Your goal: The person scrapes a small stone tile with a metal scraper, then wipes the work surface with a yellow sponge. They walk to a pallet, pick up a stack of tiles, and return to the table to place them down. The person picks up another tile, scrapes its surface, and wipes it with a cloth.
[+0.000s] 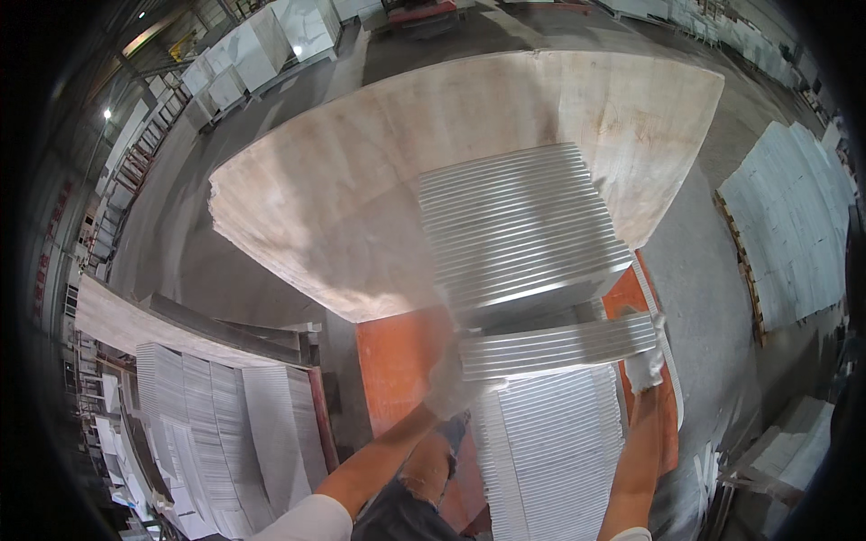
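Work judged partway: far stack (523, 225) stands against the wooden board (352, 180), near stack (555, 451) seemingly left to shift, one batch of strips (559, 350) between them, ends held by fingers of left hand (453, 388) (blurred) and right hand (644, 368).

Two gloved hands (449, 388) (644, 370), one held bundle (557, 348), one ribbed stack (523, 221) beyond

Beyond the plywood board (316, 198) stand large white blocks (262, 45), with pale stacked slabs (783, 221) to its right and a grey panel stack (215, 406) left and nearer
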`<act>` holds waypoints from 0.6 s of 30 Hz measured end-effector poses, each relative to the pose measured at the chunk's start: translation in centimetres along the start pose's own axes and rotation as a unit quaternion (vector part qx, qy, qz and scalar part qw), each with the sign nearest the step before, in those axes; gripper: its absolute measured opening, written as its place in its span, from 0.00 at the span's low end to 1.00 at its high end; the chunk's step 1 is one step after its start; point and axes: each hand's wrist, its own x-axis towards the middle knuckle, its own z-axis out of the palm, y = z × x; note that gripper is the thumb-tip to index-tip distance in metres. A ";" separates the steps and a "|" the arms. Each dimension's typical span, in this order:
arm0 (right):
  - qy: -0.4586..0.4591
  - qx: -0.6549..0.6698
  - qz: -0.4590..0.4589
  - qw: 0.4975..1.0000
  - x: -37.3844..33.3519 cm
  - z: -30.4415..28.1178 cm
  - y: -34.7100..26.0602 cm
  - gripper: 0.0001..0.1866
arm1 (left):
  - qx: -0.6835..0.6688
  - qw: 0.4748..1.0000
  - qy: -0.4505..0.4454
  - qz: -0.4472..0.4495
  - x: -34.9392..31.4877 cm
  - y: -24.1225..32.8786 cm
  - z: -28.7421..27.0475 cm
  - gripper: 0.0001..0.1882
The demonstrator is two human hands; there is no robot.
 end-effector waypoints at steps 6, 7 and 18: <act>0.136 0.059 0.011 0.989 1.2 -2.6 5.0 0.39 | 0.020 0.995 -0.083 -0.061 0.9 2.1 -1.4 0.43; 0.166 0.061 0.009 0.984 1.0 -2.8 5.4 0.40 | -0.040 0.994 -0.089 -0.052 1.0 2.4 -1.8 0.42; 0.331 0.004 0.217 0.919 -39.1 -2.9 10.9 0.41 | -0.103 0.920 -0.173 -0.337 -25.6 6.0 -12.9 0.38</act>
